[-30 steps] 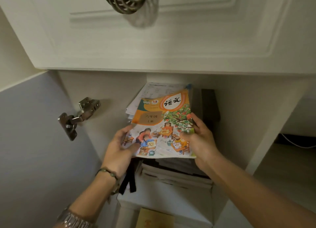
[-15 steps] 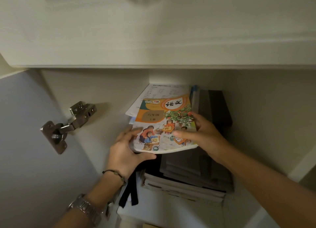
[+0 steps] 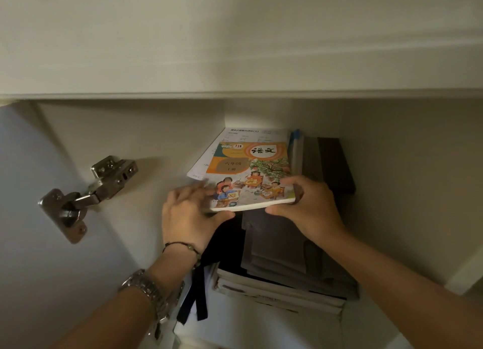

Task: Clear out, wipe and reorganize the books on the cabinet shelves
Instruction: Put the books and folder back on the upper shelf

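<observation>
Both hands on the illustrated textbook (image 3: 252,176), orange-and-white cover with cartoon children at desks, lying face up on top of the book stack (image 3: 282,265) inside the cabinet shelf (image 3: 261,330). Left hand (image 3: 189,218) grips the book's near left corner, thumb under the front edge, fingers blurred over the cover's left side. Right hand (image 3: 311,210) grips the near right corner, thumb below the front edge, fingers curled over the top. Under the textbook, a white printed sheet (image 3: 230,139) sticks out toward the back left. Darker books (image 3: 334,163) sit to the right and below; titles too dim to read. Black straps (image 3: 196,296) hang off the shelf front by the left wrist. Left wrist has a metal watch (image 3: 146,288) and a thin dark bracelet (image 3: 183,245). Metal door hinge (image 3: 88,194) on the open cabinet door (image 3: 31,244) at left.
</observation>
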The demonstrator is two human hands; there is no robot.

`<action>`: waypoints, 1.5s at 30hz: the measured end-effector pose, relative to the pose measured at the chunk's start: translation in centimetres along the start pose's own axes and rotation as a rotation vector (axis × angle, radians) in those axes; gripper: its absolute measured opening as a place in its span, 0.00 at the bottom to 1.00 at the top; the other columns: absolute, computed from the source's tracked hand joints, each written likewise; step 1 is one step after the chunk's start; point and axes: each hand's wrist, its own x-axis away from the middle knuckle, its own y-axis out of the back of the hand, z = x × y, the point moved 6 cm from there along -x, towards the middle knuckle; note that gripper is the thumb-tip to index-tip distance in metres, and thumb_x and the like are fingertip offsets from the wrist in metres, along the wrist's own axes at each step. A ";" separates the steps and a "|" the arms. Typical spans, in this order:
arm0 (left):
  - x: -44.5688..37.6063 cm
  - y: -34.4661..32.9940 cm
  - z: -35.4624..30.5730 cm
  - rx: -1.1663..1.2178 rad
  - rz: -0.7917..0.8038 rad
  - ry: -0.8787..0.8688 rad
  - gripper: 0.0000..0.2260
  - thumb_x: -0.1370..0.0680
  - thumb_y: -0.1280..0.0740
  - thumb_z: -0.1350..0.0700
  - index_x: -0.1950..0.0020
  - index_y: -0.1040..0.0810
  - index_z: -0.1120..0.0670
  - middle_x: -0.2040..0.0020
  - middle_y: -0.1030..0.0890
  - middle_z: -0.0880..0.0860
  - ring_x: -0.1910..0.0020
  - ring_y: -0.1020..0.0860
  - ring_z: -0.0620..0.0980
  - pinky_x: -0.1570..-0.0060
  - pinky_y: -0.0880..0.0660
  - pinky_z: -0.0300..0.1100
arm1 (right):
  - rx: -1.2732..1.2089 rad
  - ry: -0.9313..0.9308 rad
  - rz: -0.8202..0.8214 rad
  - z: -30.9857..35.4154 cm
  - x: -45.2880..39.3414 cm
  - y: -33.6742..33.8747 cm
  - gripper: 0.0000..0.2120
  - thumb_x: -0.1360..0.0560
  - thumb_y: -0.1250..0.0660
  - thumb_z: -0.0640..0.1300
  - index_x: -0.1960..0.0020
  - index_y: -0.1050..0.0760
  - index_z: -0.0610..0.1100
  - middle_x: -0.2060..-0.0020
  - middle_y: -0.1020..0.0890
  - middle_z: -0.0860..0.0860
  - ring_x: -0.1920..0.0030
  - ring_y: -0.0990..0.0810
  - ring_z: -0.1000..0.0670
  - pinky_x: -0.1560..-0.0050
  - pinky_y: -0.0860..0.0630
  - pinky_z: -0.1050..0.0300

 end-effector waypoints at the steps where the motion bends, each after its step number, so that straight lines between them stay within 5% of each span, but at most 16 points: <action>1: -0.3 -0.1 -0.6 -0.011 -0.014 -0.093 0.24 0.36 0.24 0.45 0.41 0.21 0.46 0.38 0.23 0.44 0.40 0.29 0.51 0.41 0.31 0.45 | 0.032 0.005 -0.025 -0.1 -0.2 -0.2 0.29 0.43 0.20 0.51 0.44 0.22 0.51 0.48 0.19 0.49 0.42 0.24 0.46 0.45 0.22 0.48; 7: -1.6 -1.2 -3.1 0.021 0.043 -0.368 0.16 0.33 0.24 0.58 0.47 0.18 0.51 0.43 0.19 0.50 0.41 0.23 0.53 0.41 0.29 0.47 | 0.200 0.031 -0.107 1.0 -0.9 -0.7 0.29 0.44 0.19 0.55 0.46 0.20 0.49 0.49 0.18 0.50 0.41 0.27 0.45 0.43 0.28 0.47; 11: -2.6 -1.8 -3.1 -0.046 0.158 -0.322 0.13 0.26 0.30 0.54 0.41 0.21 0.50 0.37 0.23 0.48 0.36 0.28 0.50 0.40 0.31 0.43 | 0.116 0.028 -0.088 0.0 -1.9 -1.5 0.40 0.49 0.24 0.63 0.40 0.24 0.48 0.46 0.18 0.48 0.43 0.23 0.43 0.45 0.24 0.45; 21: -6.2 -3.2 -2.2 -0.082 0.171 -0.282 0.11 0.25 0.32 0.59 0.42 0.21 0.54 0.40 0.21 0.54 0.40 0.26 0.56 0.42 0.31 0.44 | 0.060 0.016 -0.126 -0.9 -2.3 -1.7 0.33 0.39 0.20 0.45 0.36 0.26 0.49 0.40 0.23 0.48 0.38 0.28 0.43 0.41 0.26 0.45; 26: -7.8 -3.5 -2.0 -0.096 0.156 -0.209 0.10 0.25 0.33 0.59 0.45 0.19 0.52 0.46 0.19 0.51 0.44 0.24 0.53 0.48 0.30 0.40 | 0.090 0.002 -0.147 -1.1 -2.6 -2.1 0.28 0.35 0.22 0.43 0.37 0.27 0.46 0.40 0.24 0.47 0.38 0.26 0.44 0.43 0.23 0.46; 33: -9.7 -4.6 -1.4 -0.087 0.183 -0.112 0.09 0.26 0.31 0.57 0.47 0.19 0.51 0.46 0.19 0.54 0.47 0.23 0.56 0.44 0.26 0.49 | 0.041 -0.011 -0.203 -1.0 -2.8 -1.6 0.25 0.33 0.24 0.42 0.37 0.26 0.45 0.39 0.23 0.47 0.39 0.25 0.46 0.42 0.24 0.53; 45: -10.9 -6.0 -2.5 -0.147 0.164 -0.062 0.10 0.24 0.34 0.55 0.44 0.20 0.49 0.44 0.20 0.55 0.47 0.23 0.57 0.48 0.26 0.45 | -0.001 -0.060 -0.197 -1.6 -2.6 -2.2 0.22 0.31 0.26 0.41 0.39 0.27 0.48 0.37 0.27 0.48 0.35 0.29 0.44 0.40 0.25 0.46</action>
